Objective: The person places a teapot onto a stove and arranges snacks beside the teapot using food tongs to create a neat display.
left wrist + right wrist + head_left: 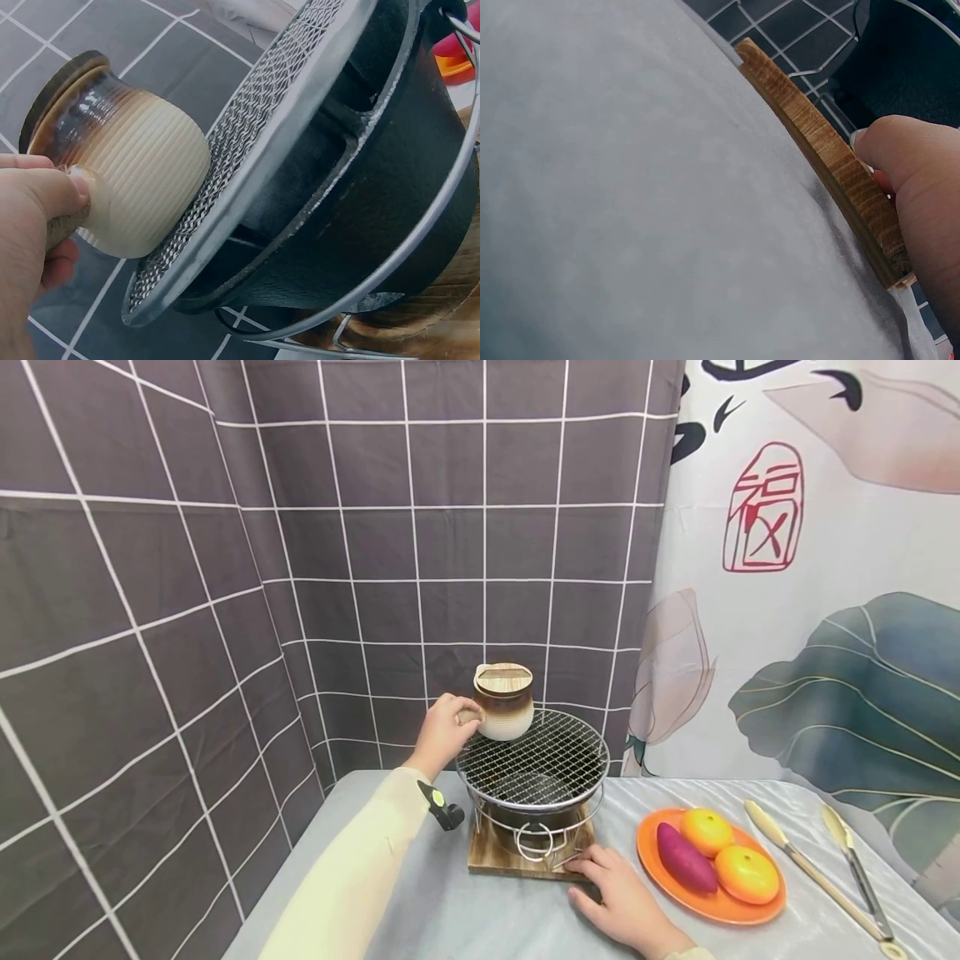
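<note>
L sleeve (345,868): nearest cam, cream, along my forearm.
L hand (444,728): thumb + fingers closed, pinching lidded pot (507,712) by its handle (67,227).
Pot pos: abt upright, over far L part of grill mesh (566,756); can't tell if touching.
R hand (621,900): fingers loose, thumb apart, tips on wooden board (495,856), nr R corner.
</note>
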`<state>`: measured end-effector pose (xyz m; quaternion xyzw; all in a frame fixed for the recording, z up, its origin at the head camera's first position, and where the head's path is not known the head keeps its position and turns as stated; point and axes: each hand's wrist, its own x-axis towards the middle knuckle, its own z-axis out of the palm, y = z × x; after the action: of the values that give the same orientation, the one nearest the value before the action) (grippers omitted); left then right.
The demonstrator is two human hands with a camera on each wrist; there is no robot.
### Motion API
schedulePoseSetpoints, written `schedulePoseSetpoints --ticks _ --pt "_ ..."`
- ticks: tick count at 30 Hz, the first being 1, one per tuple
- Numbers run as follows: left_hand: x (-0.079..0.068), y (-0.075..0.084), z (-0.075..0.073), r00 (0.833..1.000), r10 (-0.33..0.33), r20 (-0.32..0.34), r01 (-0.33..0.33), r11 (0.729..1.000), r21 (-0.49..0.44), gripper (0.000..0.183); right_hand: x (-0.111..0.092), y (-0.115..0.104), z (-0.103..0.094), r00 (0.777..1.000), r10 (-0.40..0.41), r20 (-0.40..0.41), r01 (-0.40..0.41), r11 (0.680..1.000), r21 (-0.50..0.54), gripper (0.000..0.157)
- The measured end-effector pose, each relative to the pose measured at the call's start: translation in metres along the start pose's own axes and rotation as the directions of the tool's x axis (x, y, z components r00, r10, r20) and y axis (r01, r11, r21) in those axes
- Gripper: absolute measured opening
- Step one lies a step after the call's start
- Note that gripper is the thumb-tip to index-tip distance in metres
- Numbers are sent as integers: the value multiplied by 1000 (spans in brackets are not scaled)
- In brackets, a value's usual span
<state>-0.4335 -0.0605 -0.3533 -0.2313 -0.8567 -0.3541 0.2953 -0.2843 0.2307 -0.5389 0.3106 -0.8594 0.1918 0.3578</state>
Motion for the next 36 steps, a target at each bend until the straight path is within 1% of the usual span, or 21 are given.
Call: schedulePoseSetpoints --ticks 4,11,18,24,33,36 --pt "1 -2 -1 1000 4 5 -4 1000 -4 18 0 0 0 1000 -2 -4 2 1000 1 30" --pt "2 -3 -3 999 -20 25 21 1000 -15 17 0 -1 0 1000 10 -3 -10 1000 2 30" --pt "3 -1 -6 999 -20 40 20 1000 0 17 1 -2 0 1000 6 -4 -6 1000 6 30" --pt "4 1 -7 998 -35 61 34 999 16 17 1 -2 -1 1000 -4 -10 4 1000 11 29" --pt "4 1 -10 996 -59 66 58 998 22 18 2 -2 -1 1000 -14 -20 14 1000 11 30" --pt "3 1 -11 997 -54 62 52 998 30 18 2 -3 -2 1000 -14 -21 14 1000 14 30"
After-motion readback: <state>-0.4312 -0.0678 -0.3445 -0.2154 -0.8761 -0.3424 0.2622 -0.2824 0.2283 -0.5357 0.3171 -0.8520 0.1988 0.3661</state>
